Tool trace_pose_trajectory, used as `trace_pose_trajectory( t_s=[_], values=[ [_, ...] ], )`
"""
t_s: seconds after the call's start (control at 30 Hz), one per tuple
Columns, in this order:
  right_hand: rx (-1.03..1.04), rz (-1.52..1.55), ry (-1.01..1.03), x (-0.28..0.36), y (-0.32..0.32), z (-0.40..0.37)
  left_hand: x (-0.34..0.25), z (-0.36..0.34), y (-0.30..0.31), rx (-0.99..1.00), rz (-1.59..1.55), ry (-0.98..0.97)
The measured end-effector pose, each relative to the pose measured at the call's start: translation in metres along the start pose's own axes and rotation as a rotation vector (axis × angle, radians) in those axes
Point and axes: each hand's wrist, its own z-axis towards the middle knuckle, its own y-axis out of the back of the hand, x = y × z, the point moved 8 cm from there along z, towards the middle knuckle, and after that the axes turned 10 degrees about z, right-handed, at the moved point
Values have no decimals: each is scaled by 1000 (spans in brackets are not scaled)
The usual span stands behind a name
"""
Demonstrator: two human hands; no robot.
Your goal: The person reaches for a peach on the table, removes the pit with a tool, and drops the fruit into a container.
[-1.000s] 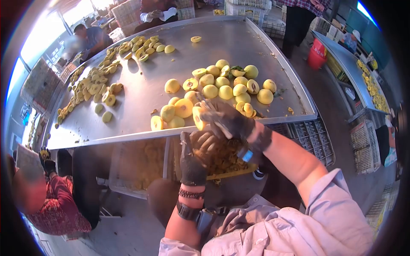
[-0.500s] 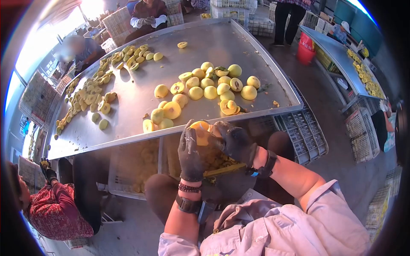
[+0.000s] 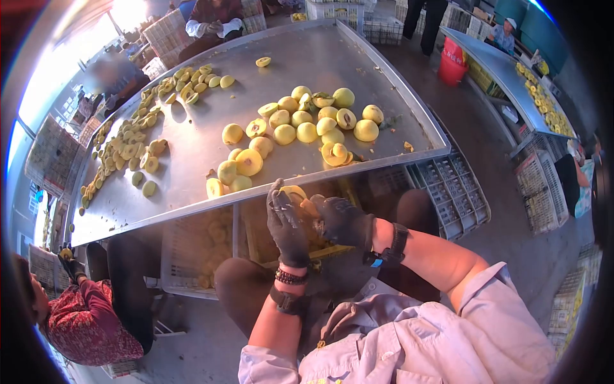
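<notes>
Lowered fruit (image 3: 293, 191) in cupped left grip (image 3: 287, 227)

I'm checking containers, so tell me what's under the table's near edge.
A pale crate with yellowish pieces, a yellow-edged crate partly hidden by the left hand and right hand, and, rightmost, a grey crate. The tabletop hides anything farther back.

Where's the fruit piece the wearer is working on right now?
In the head view it's near centre: the fruit piece sits between the gloved left hand and right hand, by the near edge of the metal table.
</notes>
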Motion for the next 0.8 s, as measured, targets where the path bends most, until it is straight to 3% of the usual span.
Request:
trace_pose_trajectory(
  t_s=[0.2,0.3,0.37,0.47,0.6,0.67,0.8],
  values=[
    [200,99,30,10,-2,2,-1,-3,5,-1,100,3],
    [292,390,90,4,-6,3,4,-2,3,23,136,46],
    [280,348,16,-10,-7,3,7,-2,0,72,116,113],
    [146,54,-47,-10,8,-1,2,2,1,-3,300,-104],
    [70,-153,-104,-6,7,-9,2,2,-1,31,287,-35],
    [79,-31,-64,-3,-1,-6,-12,1,-4,9,416,-85],
    [48,304,11,-2,0,1,-7,3,2,-50,202,-47]
  ],
)
